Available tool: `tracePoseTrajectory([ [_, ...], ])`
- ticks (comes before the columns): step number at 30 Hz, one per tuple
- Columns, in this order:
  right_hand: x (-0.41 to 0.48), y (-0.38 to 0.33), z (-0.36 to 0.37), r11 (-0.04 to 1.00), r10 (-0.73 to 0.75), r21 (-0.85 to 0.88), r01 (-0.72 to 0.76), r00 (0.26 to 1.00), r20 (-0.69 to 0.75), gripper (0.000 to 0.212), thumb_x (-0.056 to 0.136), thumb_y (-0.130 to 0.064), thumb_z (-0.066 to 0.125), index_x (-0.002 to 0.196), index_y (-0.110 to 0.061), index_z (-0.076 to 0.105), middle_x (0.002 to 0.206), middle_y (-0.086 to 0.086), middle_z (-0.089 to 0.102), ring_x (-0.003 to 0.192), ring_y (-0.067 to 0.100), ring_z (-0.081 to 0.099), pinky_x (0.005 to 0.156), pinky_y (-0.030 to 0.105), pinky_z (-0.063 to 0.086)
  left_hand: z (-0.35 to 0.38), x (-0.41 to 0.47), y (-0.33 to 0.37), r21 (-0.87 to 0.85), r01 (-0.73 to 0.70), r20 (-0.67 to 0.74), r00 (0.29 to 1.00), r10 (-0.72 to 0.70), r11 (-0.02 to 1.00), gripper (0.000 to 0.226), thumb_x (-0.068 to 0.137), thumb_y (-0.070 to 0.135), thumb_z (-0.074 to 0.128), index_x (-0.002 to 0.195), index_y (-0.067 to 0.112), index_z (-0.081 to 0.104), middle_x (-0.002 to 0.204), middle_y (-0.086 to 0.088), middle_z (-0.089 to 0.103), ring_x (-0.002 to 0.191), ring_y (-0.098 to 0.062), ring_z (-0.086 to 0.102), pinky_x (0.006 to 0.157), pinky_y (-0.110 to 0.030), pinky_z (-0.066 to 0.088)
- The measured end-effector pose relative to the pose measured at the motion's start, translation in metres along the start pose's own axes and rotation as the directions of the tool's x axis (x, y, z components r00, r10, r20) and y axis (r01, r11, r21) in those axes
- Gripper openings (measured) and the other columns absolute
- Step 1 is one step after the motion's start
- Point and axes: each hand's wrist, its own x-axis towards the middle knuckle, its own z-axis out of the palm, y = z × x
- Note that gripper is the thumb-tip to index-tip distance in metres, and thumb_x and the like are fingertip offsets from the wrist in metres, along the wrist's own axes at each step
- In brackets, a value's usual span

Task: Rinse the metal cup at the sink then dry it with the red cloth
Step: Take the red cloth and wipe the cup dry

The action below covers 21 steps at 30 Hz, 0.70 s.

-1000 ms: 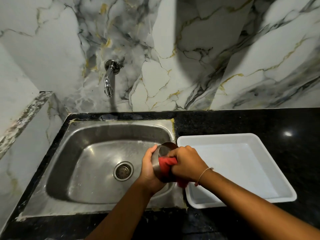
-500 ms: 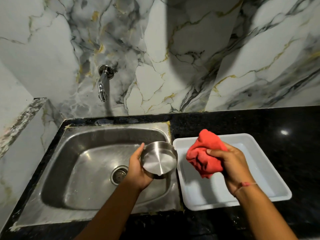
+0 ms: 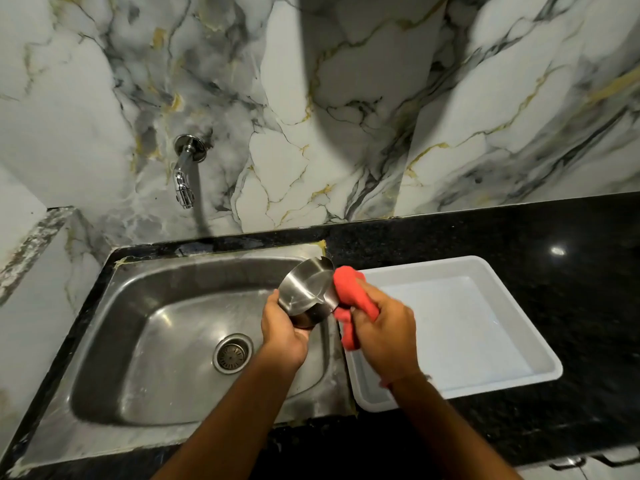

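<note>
Drying stage, and the red cloth (image 3: 348, 295) was pressed right up against the metal cup (image 3: 306, 292)!

The left hand (image 3: 282, 332) was wrapped round the cup's lower wall, holding it tilted above the right-hand end of the sink (image 3: 180, 344), base turned up toward the camera, presumably so any drips would fall into the basin rather than onto the black counter (image 3: 519, 230). The right hand (image 3: 382, 332) was closed on the bunched cloth, pushing it against the cup's right side, just over the near-left corner of the white tray (image 3: 460, 268) (a likely landing spot, though that was only a guess). The tap (image 3: 183, 178) showed no water running, so the rinse looked finished. The outside wall seemed the job in hand.
</note>
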Motion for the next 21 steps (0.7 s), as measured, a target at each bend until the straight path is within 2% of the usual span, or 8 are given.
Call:
tracePoseTrajectory([
  [4,-0.019,0.001,0.008,1.000,-0.016,0.019,0.017,0.998,-0.062,0.044,0.078,-0.017,0.078,0.121,-0.027,0.071,0.078,-0.010,0.075,0.071,-0.002,0.067,0.071,0.013,0.055,-0.004,0.000,0.004,0.066,-0.009,-0.016,1.000,0.010,0.998,0.033,0.096,0.031,0.045,0.105,0.008,0.067,0.100,-0.017,0.072,0.094,-0.033,0.068,0.078,-0.045,0.055],
  [5,-0.016,0.001,0.006,0.999,0.008,0.053,-0.004,0.997,-0.072,0.048,0.079,-0.012,0.076,0.123,-0.029,0.069,0.079,-0.013,0.074,0.073,-0.005,0.067,0.073,0.012,0.056,-0.008,0.001,0.006,0.080,-0.007,0.004,1.000,0.006,0.997,0.035,0.096,0.034,0.044,0.101,0.010,0.068,0.097,-0.015,0.076,0.092,-0.032,0.069,0.077,-0.045,0.057],
  [7,-0.008,0.001,-0.001,0.991,0.066,0.119,-0.060,0.997,-0.048,0.049,0.080,-0.003,0.070,0.119,-0.033,0.071,0.076,-0.006,0.077,0.070,0.008,0.072,0.075,0.033,0.063,-0.015,0.001,0.011,0.115,-0.007,0.009,1.000,0.006,0.993,0.035,0.094,0.042,0.048,0.094,0.014,0.069,0.091,-0.012,0.081,0.084,-0.030,0.074,0.068,-0.044,0.061],
  [10,0.003,0.000,-0.008,0.989,0.059,0.136,-0.058,0.998,-0.003,0.047,0.082,-0.001,0.063,0.100,-0.042,0.075,0.073,0.010,0.076,0.068,0.031,0.072,0.070,0.051,0.061,-0.015,0.002,0.016,0.241,-0.009,-0.045,0.999,0.021,0.970,0.043,0.094,0.050,0.051,0.116,0.016,0.065,0.111,-0.015,0.076,0.094,-0.031,0.074,0.070,-0.041,0.061],
  [12,0.002,0.001,-0.006,0.994,0.049,0.097,-0.048,0.999,-0.009,0.042,0.080,-0.008,0.065,0.112,-0.032,0.075,0.076,0.007,0.078,0.069,0.024,0.072,0.073,0.046,0.062,-0.010,0.003,0.015,0.302,-0.041,-0.094,0.993,0.072,0.952,0.045,0.098,0.047,0.047,0.132,0.018,0.056,0.127,-0.013,0.067,0.109,-0.030,0.066,0.076,-0.038,0.056],
  [15,-0.014,0.005,0.007,0.999,-0.040,0.009,0.041,0.998,-0.052,0.050,0.077,-0.014,0.077,0.125,-0.024,0.068,0.083,-0.008,0.077,0.067,-0.002,0.069,0.071,0.014,0.058,-0.001,0.002,0.012,0.304,-0.126,-0.128,0.977,0.172,0.944,0.039,0.098,0.039,0.045,0.131,0.021,0.057,0.130,-0.012,0.065,0.113,-0.029,0.063,0.072,-0.034,0.051],
  [18,-0.027,0.005,0.014,0.997,-0.011,0.081,0.015,0.998,-0.056,0.053,0.077,-0.021,0.076,0.128,-0.031,0.065,0.092,-0.003,0.081,0.075,0.004,0.071,0.074,0.020,0.059,-0.005,-0.002,0.009,0.276,-0.141,-0.100,0.980,0.174,0.951,0.038,0.097,0.040,0.044,0.124,0.021,0.063,0.123,-0.012,0.070,0.103,-0.026,0.068,0.080,-0.040,0.057],
  [21,-0.012,0.006,0.005,0.998,0.010,0.062,-0.006,0.997,-0.074,0.051,0.074,-0.018,0.064,0.123,-0.030,0.069,0.075,0.000,0.079,0.065,0.008,0.070,0.070,0.024,0.060,-0.017,-0.003,0.008,0.297,-0.119,-0.087,0.985,0.151,0.947,0.042,0.095,0.047,0.046,0.126,0.022,0.057,0.122,-0.012,0.068,0.108,-0.030,0.066,0.090,-0.054,0.057],
])
